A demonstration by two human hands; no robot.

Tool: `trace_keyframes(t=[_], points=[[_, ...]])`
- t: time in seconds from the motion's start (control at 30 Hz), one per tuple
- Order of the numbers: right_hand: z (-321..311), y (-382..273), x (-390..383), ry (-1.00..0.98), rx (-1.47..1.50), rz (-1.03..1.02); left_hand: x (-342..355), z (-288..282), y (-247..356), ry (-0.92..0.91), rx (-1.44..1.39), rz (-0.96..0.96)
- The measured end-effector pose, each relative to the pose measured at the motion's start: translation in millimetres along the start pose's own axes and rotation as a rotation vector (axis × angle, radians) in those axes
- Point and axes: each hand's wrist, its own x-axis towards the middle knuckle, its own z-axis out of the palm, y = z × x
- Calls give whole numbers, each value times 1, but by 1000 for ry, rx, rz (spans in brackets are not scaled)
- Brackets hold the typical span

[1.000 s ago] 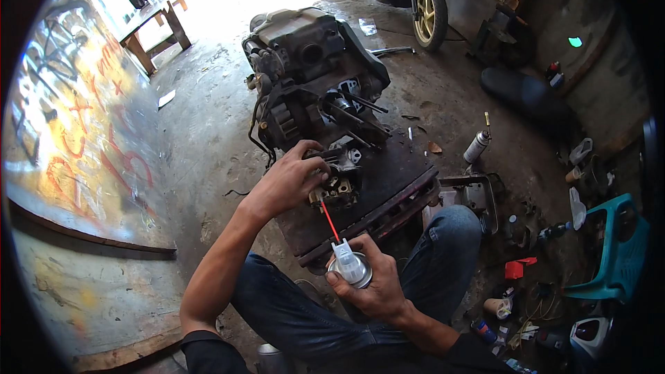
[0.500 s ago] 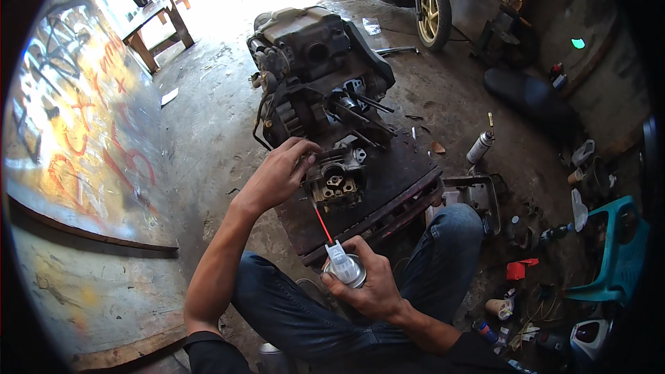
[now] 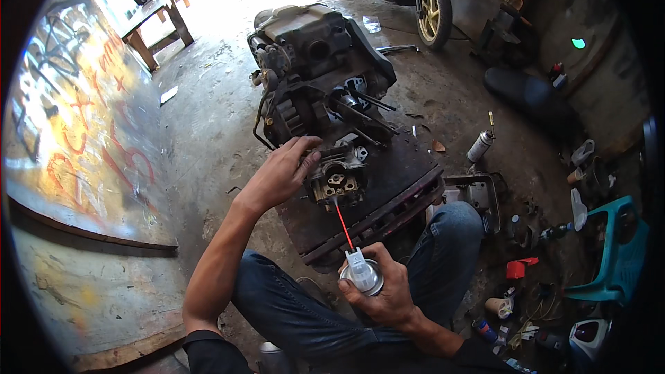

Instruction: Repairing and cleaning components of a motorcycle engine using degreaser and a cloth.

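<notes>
A metal cylinder head [image 3: 338, 181] sits on the dark low stand [image 3: 388, 183], its valve side facing me. My left hand [image 3: 280, 172] grips its upper left edge, fingers bent over the top and partly hidden. In front of my knees, my right hand [image 3: 389, 292] is wrapped around an aerosol spray can [image 3: 363, 278] with a clear nozzle. From the nozzle a thin red straw [image 3: 343, 226] points up at the head's near edge. A pale streak of spray shows at the straw's tip. Behind the head stands a dirty engine [image 3: 305, 55] with long studs sticking out.
A second spray can [image 3: 479, 147] stands on the floor to the right, near a metal pan [image 3: 474, 197]. Further right are a teal plastic chair [image 3: 616, 249], a red box [image 3: 516, 270] and scattered bottles. A motorcycle wheel [image 3: 434, 17] is at the back, a painted wall [image 3: 90, 125] at left.
My right hand has shifted the spray can slightly right and down. The straw's tip now points at the middle of the head's near edge instead of its left side. My left hand stays put.
</notes>
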Motion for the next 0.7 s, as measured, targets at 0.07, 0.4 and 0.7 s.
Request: trace_keyframes(t=[0.07,0.4,0.7], points=[[-3,3,-4,29,16,6,1,3,4,4,-28,-34],[-9,-3,-11,13,72,-14,26,34,-15,26,-65,49],[-6,-2,2,41,65,29,48,40,-11,-124,21,-42]])
